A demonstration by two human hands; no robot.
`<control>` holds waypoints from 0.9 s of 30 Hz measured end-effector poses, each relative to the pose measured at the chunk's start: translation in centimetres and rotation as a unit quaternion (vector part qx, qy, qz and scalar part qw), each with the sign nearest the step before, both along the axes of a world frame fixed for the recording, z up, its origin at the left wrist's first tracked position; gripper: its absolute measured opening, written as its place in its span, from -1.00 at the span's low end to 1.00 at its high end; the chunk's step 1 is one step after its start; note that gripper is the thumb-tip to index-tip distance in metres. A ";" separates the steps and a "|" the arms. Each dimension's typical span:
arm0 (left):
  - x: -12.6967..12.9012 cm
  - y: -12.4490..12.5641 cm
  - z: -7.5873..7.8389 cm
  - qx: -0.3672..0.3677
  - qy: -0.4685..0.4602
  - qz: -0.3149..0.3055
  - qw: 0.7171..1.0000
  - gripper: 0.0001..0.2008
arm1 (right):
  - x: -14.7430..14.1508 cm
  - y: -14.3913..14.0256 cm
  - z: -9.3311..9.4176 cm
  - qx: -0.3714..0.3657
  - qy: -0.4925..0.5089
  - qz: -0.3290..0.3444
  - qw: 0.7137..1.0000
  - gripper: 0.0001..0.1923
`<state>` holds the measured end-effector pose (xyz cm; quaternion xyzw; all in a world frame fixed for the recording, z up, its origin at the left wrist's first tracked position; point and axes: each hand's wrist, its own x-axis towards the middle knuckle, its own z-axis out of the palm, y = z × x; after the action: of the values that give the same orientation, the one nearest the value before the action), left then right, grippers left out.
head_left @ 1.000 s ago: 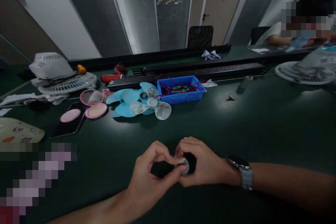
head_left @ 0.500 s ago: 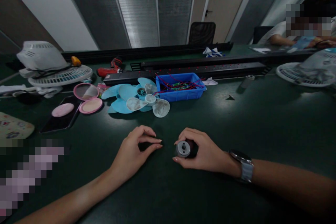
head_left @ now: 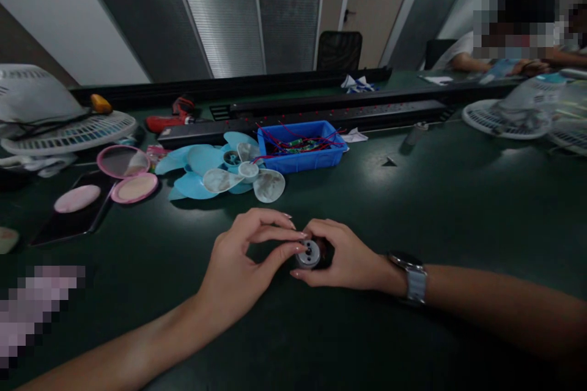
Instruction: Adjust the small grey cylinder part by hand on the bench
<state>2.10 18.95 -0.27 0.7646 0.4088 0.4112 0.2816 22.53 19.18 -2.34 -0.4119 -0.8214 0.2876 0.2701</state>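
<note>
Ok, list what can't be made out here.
In the head view:
Cylinder: side partly behind the right hand.
Left hand: whether it touches the cylinder, too small to tell.
Bin: floor hidden by the tangle inside.
Left fan: cut off by the left edge.

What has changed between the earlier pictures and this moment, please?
The left hand drew away leftward from the metal cylinder, then returned rightward; its fingers are now at the cylinder's top. The right hand still holds the cylinder; the blue bin stayed put.

Glass panels (head_left: pixel 220 12) with blinds and a beige door (head_left: pixel 373 12) stand behind a black chair (head_left: pixel 339 51).
</note>
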 end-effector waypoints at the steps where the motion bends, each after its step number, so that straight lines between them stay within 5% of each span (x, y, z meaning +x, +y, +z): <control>1: 0.5 -0.2 0.3 0.001 -0.016 -0.007 1.000 -0.78 | 0.0 0.0 -0.1 0.006 -0.001 -0.003 1.000 -0.65; 27: 0.4 -0.4 0.7 0.067 0.063 -0.038 0.995 -0.79 | 0.0 0.1 -0.2 0.024 0.016 0.016 0.999 -0.73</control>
<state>2.53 18.51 0.39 0.8210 0.3679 0.3775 0.2193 22.56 19.29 -2.55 -0.3872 -0.8304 0.2786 0.2878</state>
